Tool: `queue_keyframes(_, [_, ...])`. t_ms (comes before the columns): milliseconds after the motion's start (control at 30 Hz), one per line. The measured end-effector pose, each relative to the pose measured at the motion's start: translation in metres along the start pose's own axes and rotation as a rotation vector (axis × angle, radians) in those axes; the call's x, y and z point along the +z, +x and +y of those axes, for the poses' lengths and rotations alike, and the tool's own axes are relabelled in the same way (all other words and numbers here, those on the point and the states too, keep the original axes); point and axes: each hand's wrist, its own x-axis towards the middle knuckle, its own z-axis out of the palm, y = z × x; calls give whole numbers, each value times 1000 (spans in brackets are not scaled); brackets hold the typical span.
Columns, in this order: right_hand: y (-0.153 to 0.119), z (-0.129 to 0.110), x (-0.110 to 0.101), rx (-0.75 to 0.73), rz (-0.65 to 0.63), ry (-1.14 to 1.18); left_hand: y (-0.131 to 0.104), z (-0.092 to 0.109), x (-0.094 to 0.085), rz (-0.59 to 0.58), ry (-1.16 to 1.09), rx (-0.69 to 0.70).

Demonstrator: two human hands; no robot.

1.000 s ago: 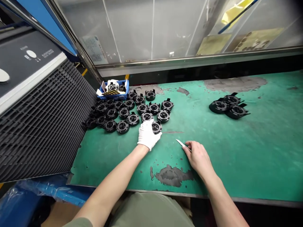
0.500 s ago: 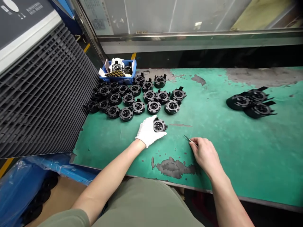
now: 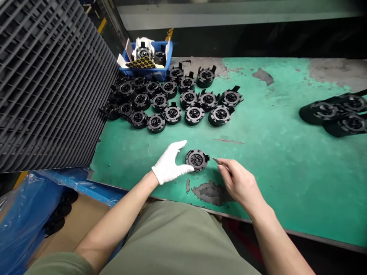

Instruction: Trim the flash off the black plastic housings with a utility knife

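Observation:
A round black part [image 3: 196, 160] lies face up on the green table in front of me, its tab pointing right. My left hand [image 3: 169, 163], in a white glove, is at its left side with thumb and fingers spread; the thumb tip is at the part's lower edge. My bare right hand [image 3: 239, 182] pinches a thin pointed blade [image 3: 215, 160], whose tip is close to the tab. Behind them several similar black parts [image 3: 194, 114] stand grouped on the table.
A blue bin [image 3: 146, 72] with parts and paper stands at the back left. Dark ribbed trays [image 3: 48, 88] are stacked at the left. Several black parts [image 3: 348, 124] sit at the right edge. A box with blue plastic [image 3: 34, 206] is at the lower left.
My left hand has loosened from the round part and moved left, its fingers now apart. The blade has come nearer to the part. The view has tilted down.

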Motion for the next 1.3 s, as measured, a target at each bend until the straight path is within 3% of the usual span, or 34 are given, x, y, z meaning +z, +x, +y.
queue_keyframes(133, [10, -14, -3, -72, -68, 19, 8, 9, 35, 30, 162, 73])
queue_keyframes(233, [6, -17, -11, -108, -127, 15, 18, 8, 45, 27, 211, 112])
queue_keyframes(567, [-4, -30, 8, -88, -108, -38, 21, 1, 43, -2, 217, 148])
queue_keyframes(1300, [0, -27, 10, -117, -138, -249, 21, 7, 39, -23, 251, 107])
